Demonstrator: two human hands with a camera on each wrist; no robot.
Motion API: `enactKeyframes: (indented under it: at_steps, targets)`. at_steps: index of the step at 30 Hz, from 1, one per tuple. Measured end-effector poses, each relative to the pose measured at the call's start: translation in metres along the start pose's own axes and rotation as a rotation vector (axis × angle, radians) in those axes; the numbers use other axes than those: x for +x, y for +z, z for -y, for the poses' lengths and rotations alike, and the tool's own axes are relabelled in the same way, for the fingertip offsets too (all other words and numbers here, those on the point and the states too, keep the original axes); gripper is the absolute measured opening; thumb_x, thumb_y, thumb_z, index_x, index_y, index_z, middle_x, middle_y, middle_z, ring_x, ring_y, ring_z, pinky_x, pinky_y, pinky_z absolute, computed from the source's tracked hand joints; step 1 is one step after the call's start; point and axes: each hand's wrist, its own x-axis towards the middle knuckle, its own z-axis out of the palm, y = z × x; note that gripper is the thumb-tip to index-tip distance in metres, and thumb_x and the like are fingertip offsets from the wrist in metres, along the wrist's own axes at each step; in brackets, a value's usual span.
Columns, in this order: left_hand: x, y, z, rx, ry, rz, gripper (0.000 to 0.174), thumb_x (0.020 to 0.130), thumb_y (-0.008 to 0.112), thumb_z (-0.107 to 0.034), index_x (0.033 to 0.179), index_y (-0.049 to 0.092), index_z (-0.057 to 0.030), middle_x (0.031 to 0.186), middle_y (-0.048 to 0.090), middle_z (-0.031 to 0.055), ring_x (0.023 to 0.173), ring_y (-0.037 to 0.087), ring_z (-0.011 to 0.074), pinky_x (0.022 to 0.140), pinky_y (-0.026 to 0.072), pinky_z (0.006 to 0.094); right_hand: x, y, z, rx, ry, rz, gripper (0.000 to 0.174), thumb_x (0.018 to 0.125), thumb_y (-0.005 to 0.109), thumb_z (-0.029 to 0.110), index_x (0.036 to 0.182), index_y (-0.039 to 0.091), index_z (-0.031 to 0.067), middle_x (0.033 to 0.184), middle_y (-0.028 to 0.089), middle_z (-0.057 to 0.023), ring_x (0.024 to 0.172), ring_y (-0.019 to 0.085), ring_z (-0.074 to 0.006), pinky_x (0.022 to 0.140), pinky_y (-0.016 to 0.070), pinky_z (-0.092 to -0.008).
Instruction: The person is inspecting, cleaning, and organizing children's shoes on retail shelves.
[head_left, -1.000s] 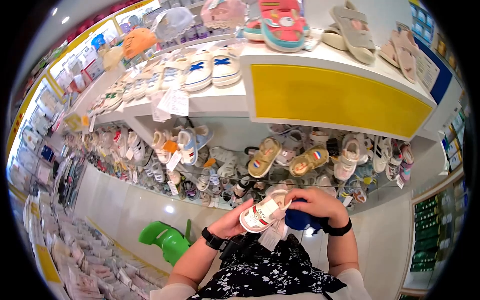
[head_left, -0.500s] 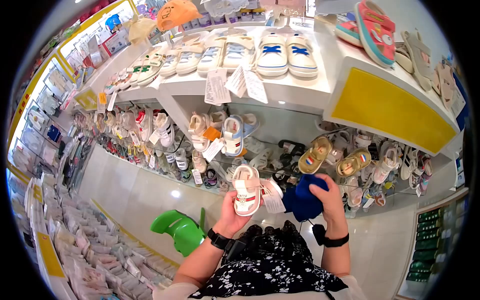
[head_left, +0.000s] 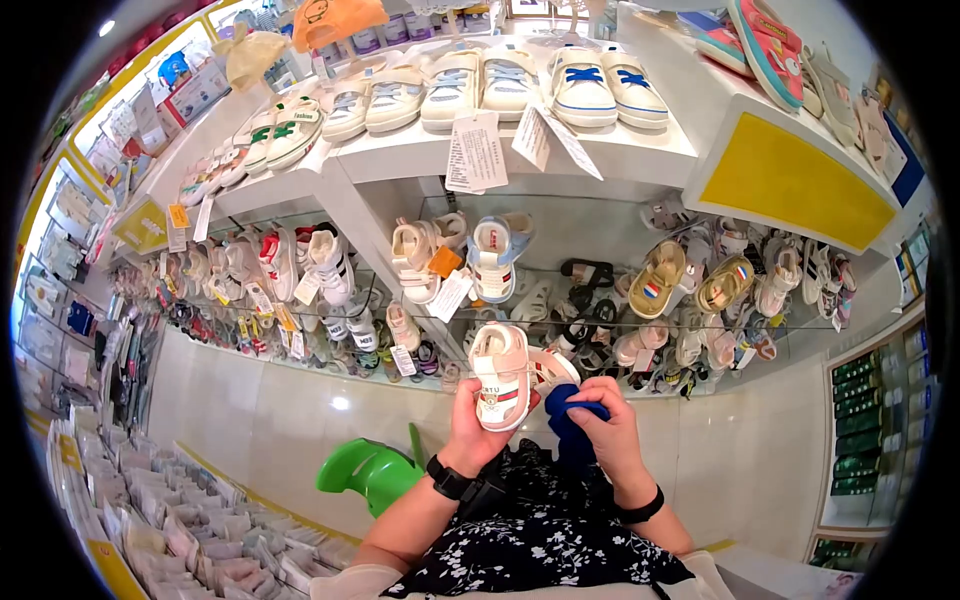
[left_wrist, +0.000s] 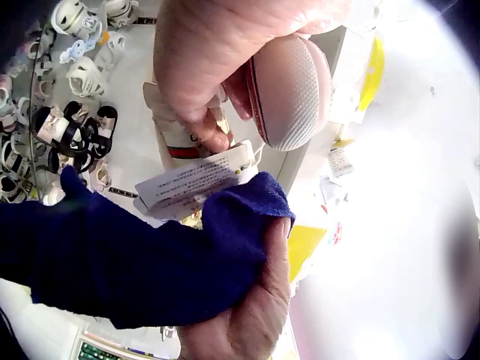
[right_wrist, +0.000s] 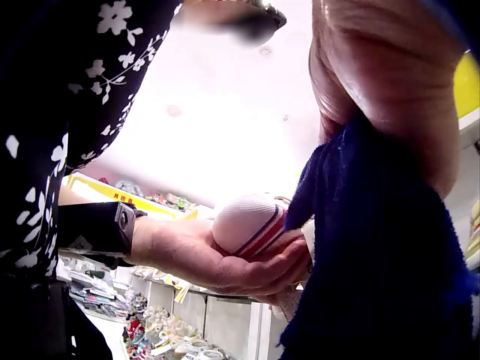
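In the head view my left hand [head_left: 475,422] grips a pink and white baby shoe [head_left: 500,378] with a red stripe across its toe. Its mate [head_left: 553,368] sticks out just to the right, partly behind the fingers. A printed paper tag [left_wrist: 196,184] hangs by the shoes in the left wrist view. My right hand [head_left: 612,432] pinches a dark blue cloth [head_left: 570,425] between thumb and fingers. The cloth is bunched at the top, droops below, and overlaps the second shoe's edge. The right wrist view has the cloth [right_wrist: 382,232] covering most of that hand's fingers.
Ahead stands a white display shelf [head_left: 400,155] with a row of white shoes on top. Glass shelves below hold many more, including tan sandals [head_left: 658,280]. A green plastic chair [head_left: 370,475] is on the floor at left; packaged goods [head_left: 215,545] line the lower left.
The blue cloth was spread over my right hand and apart from the shoes; now it is bunched and beside them. Earlier both hands were together at the shoes. The head view has shifted.
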Motion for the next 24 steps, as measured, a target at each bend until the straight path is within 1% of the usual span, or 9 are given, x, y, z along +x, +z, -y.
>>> enactKeyframes:
  at_steps: [3,6,7,11,13,15,18,22,24]
  targets:
    - [-0.006,-0.007,-0.010,0.013,-0.013,0.047,0.051,0.090,0.034,-0.030,0.129,0.047,-0.0005,0.123,0.057,0.0163,0.109,0.057,0.0321,0.098,0.0442,0.0479,-0.006,0.020,0.007,-0.007,0.032,-0.142,0.015,0.083,0.066,0.006,0.096,0.059,0.0030,0.087,0.055,-0.0024,0.079,0.052,-0.0103,0.073,0.0443,-0.0248]
    - [-0.013,-0.007,-0.014,0.016,-0.007,-0.019,0.051,0.089,0.034,-0.029,0.130,0.046,-0.0007,0.124,0.056,0.0161,0.109,0.057,0.0322,0.098,0.0444,0.0481,-0.009,0.038,0.012,0.145,0.294,-0.250,0.010,0.083,0.067,0.007,0.087,0.058,0.0030,0.079,0.054,-0.0008,0.074,0.050,-0.0096,0.070,0.0433,-0.0251]
    - [-0.016,-0.005,-0.015,0.035,-0.005,-0.040,0.052,0.089,0.034,-0.031,0.129,0.047,-0.0018,0.124,0.056,0.0160,0.107,0.057,0.0322,0.097,0.0446,0.0482,-0.009,0.041,0.009,0.108,0.264,-0.254,0.010,0.085,0.065,0.009,0.084,0.057,0.0020,0.074,0.052,-0.0001,0.072,0.048,-0.0084,0.068,0.0421,-0.0247]
    - [-0.025,-0.015,-0.017,0.055,0.058,-0.043,0.053,0.088,0.035,-0.031,0.132,0.046,-0.0027,0.127,0.055,0.0160,0.110,0.056,0.0329,0.097,0.0440,0.0494,-0.008,0.051,-0.007,0.189,0.351,-0.217,0.020,0.090,0.061,0.017,0.081,0.059,-0.0005,0.076,0.056,0.0003,0.071,0.049,-0.0070,0.062,0.0423,-0.0237]
    - [-0.028,-0.027,-0.021,0.054,0.085,-0.034,0.053,0.088,0.034,-0.030,0.132,0.045,-0.0021,0.127,0.054,0.0160,0.110,0.056,0.0334,0.098,0.0441,0.0500,-0.007,0.057,-0.008,0.222,0.428,-0.199,0.019,0.091,0.060,0.018,0.086,0.062,0.0001,0.075,0.059,0.0013,0.070,0.050,-0.0068,0.064,0.0432,-0.0237]
    - [-0.033,-0.035,-0.028,0.048,0.094,-0.034,0.053,0.089,0.033,-0.029,0.131,0.045,-0.0011,0.127,0.055,0.0159,0.110,0.056,0.0328,0.097,0.0443,0.0501,-0.005,0.065,0.000,0.221,0.373,-0.166,0.013,0.085,0.066,0.013,0.089,0.059,0.0034,0.080,0.057,0.0020,0.076,0.051,-0.0065,0.066,0.0433,-0.0226]
    - [-0.044,-0.048,-0.038,0.036,0.155,-0.031,0.051,0.089,0.035,-0.028,0.131,0.045,-0.0016,0.126,0.055,0.0156,0.111,0.056,0.0318,0.099,0.0426,0.0499,-0.008,0.073,-0.019,0.279,0.381,-0.103,0.021,0.080,0.071,0.009,0.088,0.052,0.0084,0.078,0.053,0.0016,0.073,0.051,-0.0075,0.063,0.0442,-0.0234]
    - [-0.056,-0.047,-0.048,0.032,0.220,-0.093,0.052,0.088,0.036,-0.028,0.132,0.044,-0.0013,0.127,0.054,0.0166,0.115,0.053,0.0323,0.102,0.0400,0.0500,0.001,0.077,0.001,0.447,0.671,0.075,0.017,0.082,0.072,0.012,0.084,0.055,0.0090,0.076,0.059,-0.0015,0.061,0.057,-0.0098,0.053,0.0462,-0.0226]
    - [-0.059,-0.053,-0.050,0.044,0.229,-0.104,0.053,0.088,0.035,-0.028,0.133,0.043,-0.0008,0.127,0.054,0.0171,0.115,0.053,0.0327,0.102,0.0399,0.0499,0.004,0.080,-0.005,0.525,0.803,0.119,0.017,0.082,0.069,0.011,0.095,0.061,0.0031,0.090,0.061,-0.0046,0.078,0.059,-0.0123,0.069,0.0481,-0.0254]
